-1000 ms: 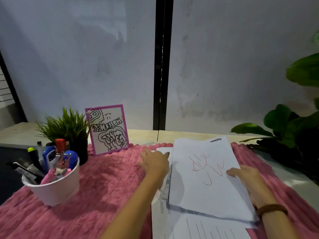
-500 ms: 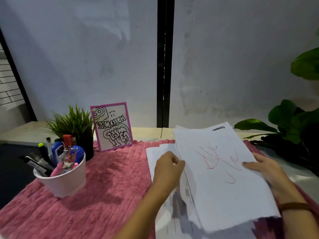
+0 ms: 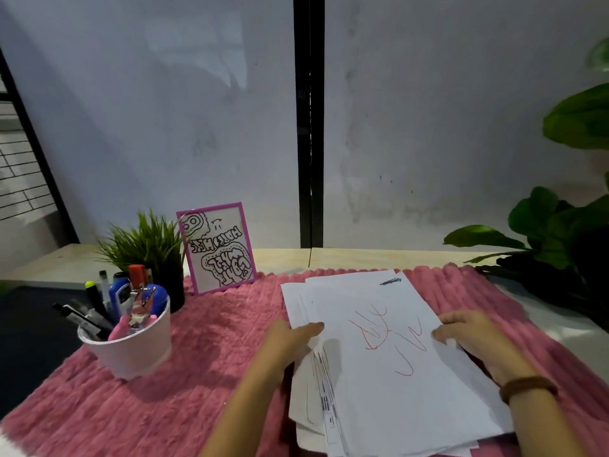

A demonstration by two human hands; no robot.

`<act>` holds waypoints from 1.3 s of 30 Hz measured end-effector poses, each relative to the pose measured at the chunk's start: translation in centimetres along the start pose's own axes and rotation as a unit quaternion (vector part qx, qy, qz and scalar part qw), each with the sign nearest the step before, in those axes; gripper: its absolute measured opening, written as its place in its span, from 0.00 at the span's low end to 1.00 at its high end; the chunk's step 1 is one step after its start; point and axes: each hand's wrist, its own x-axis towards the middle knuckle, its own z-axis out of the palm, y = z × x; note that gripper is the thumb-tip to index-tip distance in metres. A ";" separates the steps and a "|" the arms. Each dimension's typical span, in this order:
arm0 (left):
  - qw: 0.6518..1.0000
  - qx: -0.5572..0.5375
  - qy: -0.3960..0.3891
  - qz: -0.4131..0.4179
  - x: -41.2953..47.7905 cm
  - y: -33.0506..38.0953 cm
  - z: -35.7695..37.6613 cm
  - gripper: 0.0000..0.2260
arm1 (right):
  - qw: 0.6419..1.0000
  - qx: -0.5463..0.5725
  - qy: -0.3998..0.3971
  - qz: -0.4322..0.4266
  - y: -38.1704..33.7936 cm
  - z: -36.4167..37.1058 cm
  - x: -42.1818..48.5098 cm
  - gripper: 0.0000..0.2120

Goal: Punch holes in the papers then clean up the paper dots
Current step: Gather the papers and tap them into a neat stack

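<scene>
Head view | papers [image 3: 395, 407] long axis running away from me | left hand [image 3: 286, 341], right hand [image 3: 474, 338] apart, gripping opposite long edges | I judge cup [image 3: 131, 351] lies left, left hand nearer.

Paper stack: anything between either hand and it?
Nothing visible. The left hand grips the left edge of the paper stack, and the right hand grips its right edge. The stack lies on the pink mat.
</scene>
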 end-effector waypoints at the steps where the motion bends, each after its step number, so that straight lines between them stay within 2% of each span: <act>1: 1.000 -0.002 -0.015 -0.007 0.2 0.1 0.1 0.08 | 1.000 0.012 0.004 -0.001 0.0 0.1 0.0 0.05; 2: 0.999 -0.017 -0.032 -0.008 0.5 0.2 0.3 0.09 | 1.000 0.024 0.006 -0.001 0.1 0.1 -0.1 0.10; 4: 0.995 -0.061 -0.080 0.009 0.7 0.4 1.2 0.12 | 0.999 0.050 -0.007 -0.007 0.9 0.0 0.4 0.26; 6: 0.990 -0.078 -0.098 0.062 0.6 0.7 1.9 0.20 | 0.995 0.096 -0.040 -0.011 1.4 -0.2 0.5 0.38; 7: 0.987 -0.082 -0.099 0.092 0.5 0.8 2.0 0.25 | 0.990 0.127 -0.053 -0.008 0.9 -0.2 -0.1 0.36; 9: 0.973 -0.130 -0.111 0.158 0.1 1.0 1.8 0.28 | 0.980 0.181 -0.079 -0.018 -0.8 -0.1 -1.9 0.20; 10: 0.961 -0.173 -0.119 0.180 -0.2 1.2 1.6 0.28 | 0.976 0.198 -0.083 -0.032 -1.5 -0.1 -2.5 0.16; 13: 0.933 -0.255 -0.117 0.224 -1.7 2.8 0.5 0.25 | 0.964 0.238 -0.057 -0.108 -4.1 -0.6 -3.9 0.18; 17: 0.917 -0.222 -0.043 0.330 -4.4 6.5 -0.4 0.22 | 0.933 0.278 0.008 -0.226 -8.0 -0.7 -6.6 0.31; 19: 0.907 -0.193 -0.014 0.374 -5.9 7.6 -0.1 0.20 | 0.924 0.269 0.030 -0.270 -9.2 -0.1 -8.0 0.23; 21: 0.897 -0.167 -0.001 0.409 -7.0 8.0 0.5 0.18 | 0.924 0.243 0.048 -0.290 -9.8 0.7 -9.0 0.22; 26: 0.890 -0.199 0.015 0.409 -7.1 7.9 -0.1 0.20 | 0.913 0.236 0.092 -0.320 -9.7 0.9 -10.3 0.21; 30: 0.896 -0.213 0.026 0.390 -6.3 7.3 -0.8 0.20 | 0.912 0.270 0.072 -0.299 -9.1 0.3 -10.2 0.23; 33: 0.912 -0.202 0.037 0.355 -5.1 5.9 -0.7 0.24 | 0.917 0.287 0.038 -0.273 -7.8 0.4 -9.7 0.29; 36: 0.930 -0.166 0.021 0.328 -4.2 4.7 0.3 0.27 | 0.937 0.240 0.031 -0.251 -7.5 1.4 -9.6 0.41; 39: 0.926 -0.172 0.021 0.336 -3.6 5.1 -0.1 0.26 | 0.947 0.205 0.027 -0.247 -8.5 1.2 -9.5 0.27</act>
